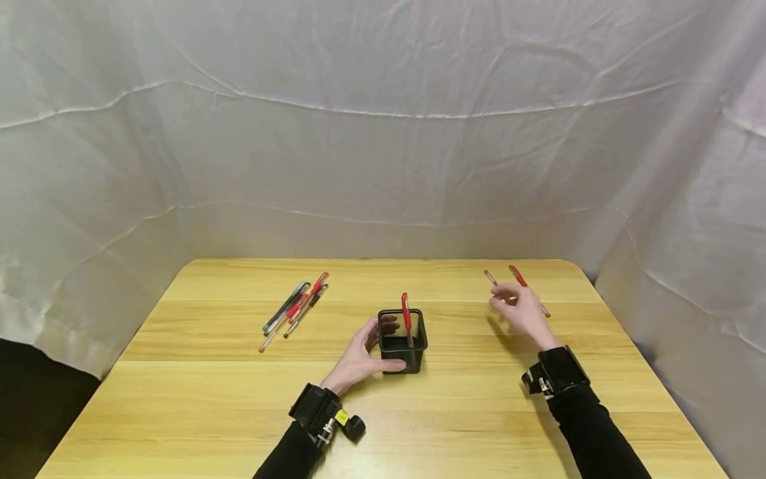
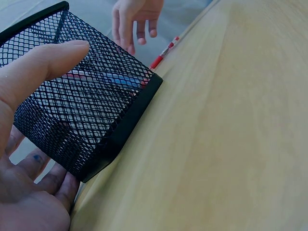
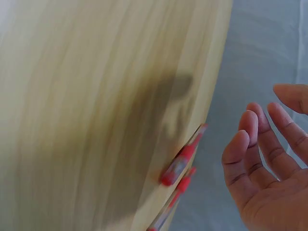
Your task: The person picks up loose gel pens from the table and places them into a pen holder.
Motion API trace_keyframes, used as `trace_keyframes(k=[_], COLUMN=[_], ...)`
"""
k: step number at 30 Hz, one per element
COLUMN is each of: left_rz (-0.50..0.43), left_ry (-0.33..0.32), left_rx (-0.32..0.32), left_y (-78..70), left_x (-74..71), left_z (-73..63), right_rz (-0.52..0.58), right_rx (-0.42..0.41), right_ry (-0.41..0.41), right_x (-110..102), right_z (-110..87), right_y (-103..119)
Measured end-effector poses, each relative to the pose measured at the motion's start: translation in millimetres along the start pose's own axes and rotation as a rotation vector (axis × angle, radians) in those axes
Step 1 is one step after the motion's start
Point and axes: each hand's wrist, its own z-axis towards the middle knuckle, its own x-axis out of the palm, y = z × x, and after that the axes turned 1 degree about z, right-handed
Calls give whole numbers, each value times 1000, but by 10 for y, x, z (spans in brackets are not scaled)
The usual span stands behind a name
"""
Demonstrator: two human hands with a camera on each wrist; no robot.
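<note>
My left hand (image 1: 356,364) holds a square black mesh pen holder (image 1: 414,361) at the middle of the table, thumb on its near side and other fingers around its left and far sides. A red pen (image 1: 406,311) leans upright inside it. My right hand (image 1: 522,313) hovers over the table's right side, fingers loosely bent with nothing between them, as the right wrist view shows. Below it lie two pens: one red pen (image 3: 184,156) and, beside it, another red pen (image 3: 179,190). From above, the right hand partly covers both.
Several pens with red, black and green parts lie in a loose pile (image 1: 295,309) on the left of the wooden table (image 1: 197,399). Pale cloth (image 1: 383,166) hangs behind the table and along its sides.
</note>
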Motion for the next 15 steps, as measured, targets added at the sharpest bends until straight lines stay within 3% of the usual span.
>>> trace_keyframes(k=[15], left_rz=[-5], left_ry=[-1], left_rx=[-3], left_y=[5], left_x=[-5], left_z=[3], right_rz=[-103], right_rx=[43], right_ry=[14], right_x=[-122], right_z=[6], right_y=[-219])
